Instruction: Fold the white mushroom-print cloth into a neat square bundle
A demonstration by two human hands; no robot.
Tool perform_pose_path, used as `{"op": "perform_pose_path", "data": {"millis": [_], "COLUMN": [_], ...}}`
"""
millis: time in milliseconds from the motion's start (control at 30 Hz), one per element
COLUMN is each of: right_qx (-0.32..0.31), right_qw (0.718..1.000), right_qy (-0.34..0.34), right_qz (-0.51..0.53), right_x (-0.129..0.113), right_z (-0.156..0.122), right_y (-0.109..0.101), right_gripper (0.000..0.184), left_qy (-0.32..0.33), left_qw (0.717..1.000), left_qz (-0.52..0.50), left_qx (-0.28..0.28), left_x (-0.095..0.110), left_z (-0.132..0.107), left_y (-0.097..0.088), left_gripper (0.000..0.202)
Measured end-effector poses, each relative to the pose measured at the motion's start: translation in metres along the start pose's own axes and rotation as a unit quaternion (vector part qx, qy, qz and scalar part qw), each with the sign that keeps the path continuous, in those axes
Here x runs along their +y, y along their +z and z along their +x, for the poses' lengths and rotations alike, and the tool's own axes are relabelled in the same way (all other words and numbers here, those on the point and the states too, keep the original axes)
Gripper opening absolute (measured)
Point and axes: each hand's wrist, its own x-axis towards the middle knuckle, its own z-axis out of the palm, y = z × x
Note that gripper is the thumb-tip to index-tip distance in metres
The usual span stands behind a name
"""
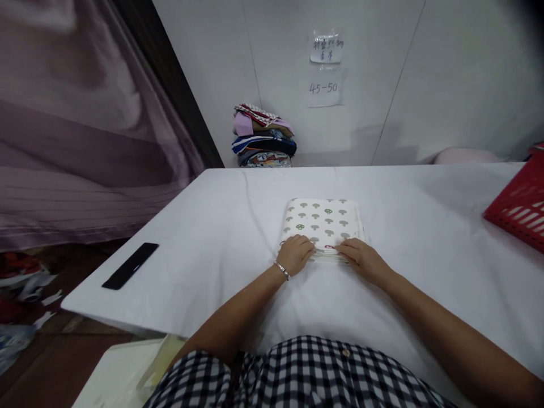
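A white cloth (315, 220) printed with grey mushrooms and a few green figures lies folded into a thick, roughly square bundle on the white-covered table. At its near left edge, my left hand (295, 254) has its fingers curled over the layers; a silver bracelet circles that wrist. My right hand (361, 258) pinches the near edge toward the right, beside a small red mark on the fabric. The layered edge shows between the two hands. Both thumbs are mostly hidden, and the underside of the bundle cannot be seen.
Behind the table's far edge rises a stack of folded fabrics (264, 136). A red plastic basket (521, 198) stands at the right. Near the left edge lies a black phone-like slab (131, 266). Two paper notes (325, 86) hang on the wall; a pinkish curtain (85, 124) covers the left.
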Motion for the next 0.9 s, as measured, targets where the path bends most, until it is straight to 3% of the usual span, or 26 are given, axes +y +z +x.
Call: {"op": "perform_pose_path", "data": {"millis": [167, 600, 900], "right_qx": [0.023, 0.001, 0.061], "right_qw": [1.0, 0.996, 0.992], "right_qy": [-0.006, -0.057, -0.07], "right_qz": [-0.017, -0.076, -0.086], "right_x": [0.0, 0.006, 0.008], "right_z": [-0.002, -0.014, -0.007], "right_y": [0.003, 0.004, 0.003], "right_gripper": [0.028, 0.022, 0.027], "left_qy": [0.009, 0.033, 0.025], "left_qw": [1.0, 0.999, 0.997], "left_qz": [-0.005, 0.023, 0.067], "left_qx": [0.006, 0.018, 0.024], "left_x": [0.001, 0.004, 0.007], "left_z": [-0.001, -0.009, -0.005], "left_y": [-0.001, 0.002, 0.005], "left_gripper": [0.017, 0.014, 0.018]}}
